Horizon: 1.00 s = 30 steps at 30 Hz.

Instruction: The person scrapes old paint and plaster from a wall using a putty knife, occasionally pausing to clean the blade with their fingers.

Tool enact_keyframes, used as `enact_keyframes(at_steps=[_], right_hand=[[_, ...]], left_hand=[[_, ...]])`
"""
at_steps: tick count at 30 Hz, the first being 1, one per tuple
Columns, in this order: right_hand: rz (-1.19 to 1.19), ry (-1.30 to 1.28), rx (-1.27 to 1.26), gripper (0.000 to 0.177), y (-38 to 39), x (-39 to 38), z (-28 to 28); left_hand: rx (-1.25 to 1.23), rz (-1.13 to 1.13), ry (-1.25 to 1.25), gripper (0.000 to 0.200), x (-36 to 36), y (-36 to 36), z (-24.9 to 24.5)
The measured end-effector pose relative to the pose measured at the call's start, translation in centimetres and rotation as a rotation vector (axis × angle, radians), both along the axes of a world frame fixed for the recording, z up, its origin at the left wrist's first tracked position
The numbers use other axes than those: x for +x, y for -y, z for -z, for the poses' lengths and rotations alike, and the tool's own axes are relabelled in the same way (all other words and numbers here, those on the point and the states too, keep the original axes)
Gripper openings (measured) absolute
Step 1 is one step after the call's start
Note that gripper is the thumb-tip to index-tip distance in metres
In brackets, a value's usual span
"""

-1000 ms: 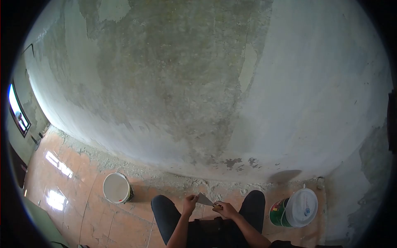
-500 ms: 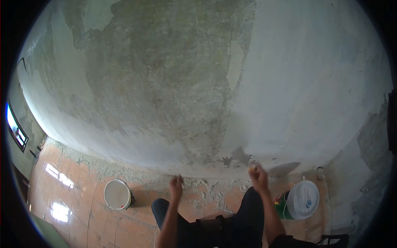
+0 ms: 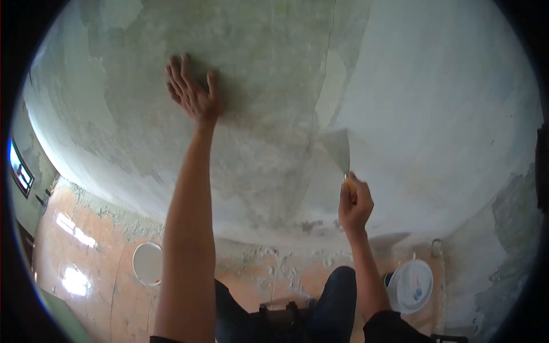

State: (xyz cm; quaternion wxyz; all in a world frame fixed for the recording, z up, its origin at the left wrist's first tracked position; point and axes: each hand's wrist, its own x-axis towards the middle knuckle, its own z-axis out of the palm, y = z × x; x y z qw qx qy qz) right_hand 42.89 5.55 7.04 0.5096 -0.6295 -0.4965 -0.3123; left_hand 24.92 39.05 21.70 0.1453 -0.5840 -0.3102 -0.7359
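Observation:
My left hand (image 3: 194,94) is pressed flat on the bare grey-green patch of the wall (image 3: 251,74), with its fingers spread. In my right hand (image 3: 355,203) is a putty knife (image 3: 338,147), its yellowish handle wrapped by my fingers. The wide, flat blade points up and lies at or very near the wall, close to the border between the bare patch and the paler coating (image 3: 423,114). A thin crack runs down the wall above the blade.
On the tiled floor (image 3: 128,303) stand an open white bucket (image 3: 147,264) at left, partly behind my left forearm, and a bucket with a white lid (image 3: 413,286) at right. Flaked plaster (image 3: 280,268) lies along the wall's foot. A window (image 3: 22,171) is at far left.
My left hand has risen from near my knee to the wall, opening flat against it. My right hand has lifted the putty knife higher up the wall.

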Motion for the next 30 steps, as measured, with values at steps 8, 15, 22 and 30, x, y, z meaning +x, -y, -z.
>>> enact_keyframes(at_steps=[8,15,22,30], right_hand=[[-0.002,0.018,0.04,0.027,-0.2,-0.1,0.2],[0.029,0.029,0.017,0.024,0.5,-0.1,-0.4],[0.031,0.023,-0.018,0.023,0.1,-0.4,-1.6],[0.024,0.055,0.014,0.02,0.4,0.2,-1.9]], left_hand=[[0.025,0.021,0.018,0.07,-0.6,0.5,0.7],[0.019,0.016,0.022,0.067,-0.5,0.7,0.8],[0.009,0.027,0.033,0.066,-0.4,0.8,0.8],[-0.018,0.034,0.043,0.067,-0.3,0.9,1.0]])
